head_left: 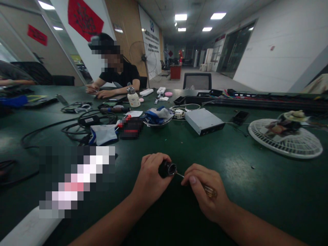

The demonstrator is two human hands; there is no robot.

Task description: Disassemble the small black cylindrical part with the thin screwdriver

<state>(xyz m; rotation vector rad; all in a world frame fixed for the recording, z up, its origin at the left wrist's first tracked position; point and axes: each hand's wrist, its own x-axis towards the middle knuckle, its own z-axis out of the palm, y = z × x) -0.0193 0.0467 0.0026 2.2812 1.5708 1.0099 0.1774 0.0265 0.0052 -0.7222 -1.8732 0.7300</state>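
Observation:
In the head view my left hand (153, 174) is wrapped round a small dark cylindrical part (169, 169) with a round opening facing toward the right. What this part belongs to cannot be made out. My right hand (207, 186) grips a screwdriver (210, 192) by its amber, see-through handle. The thin metal shaft points left, and its tip is at or close to the rim of the dark part. Whether the tip touches it is too small to tell. Both hands are just above the green table (205, 145).
A grey optical drive (203, 120) lies beyond my hands. At the right sits a white fan grille (284, 143) with a motor. A plate with a blue-white cloth (159, 116), black cables (64, 128) and a bottle (133, 97) are farther left. A person (118, 73) sits across.

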